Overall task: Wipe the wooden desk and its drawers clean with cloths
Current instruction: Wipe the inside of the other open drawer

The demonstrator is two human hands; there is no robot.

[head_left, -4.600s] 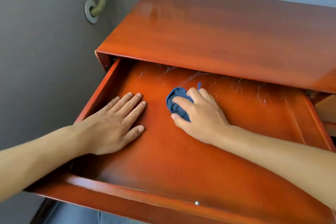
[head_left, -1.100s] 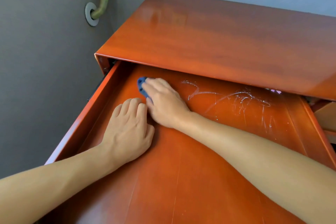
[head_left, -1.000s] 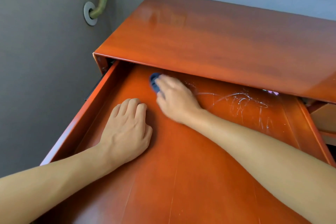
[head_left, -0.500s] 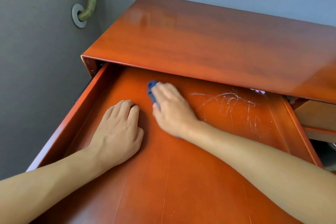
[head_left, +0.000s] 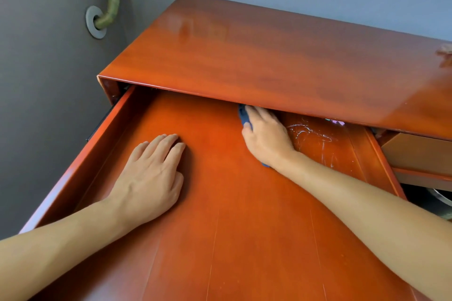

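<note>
The right hand (head_left: 265, 138) is pressed down on a blue cloth (head_left: 243, 116), its fingers laid over the cloth and slightly bent; only a dark blue strip is seen past the fingertips and a small scrap by the wrist, so the cloth's full shape cannot be told. The left hand (head_left: 152, 173) is laid flat and empty on the drawer floor (head_left: 220, 227), fingers straight and close together. The two hands are held well apart, the left nearer the drawer's left wall (head_left: 80, 166), the right deep at the back.

The cloth is found at the rear of the open drawer, just under the front edge of the tabletop (head_left: 269, 56), whose overhang hides the fingertips in part. The visible strip of cloth is seen to run front to back, along the line of the fingers, which point toward the back of the drawer.

The relation on which the coming move turns is judged to be this: a patch of white scribble marks (head_left: 310, 134) lies just to the right of the right hand, touching or nearly touching its outer edge, at the same depth in the drawer. The patch is stretched mainly left to right, along the tabletop's edge. The right hand is much the nearer, and a sideways sweep to the right is probably called for. The floor to the left of that hand appears free of marks.
</note>
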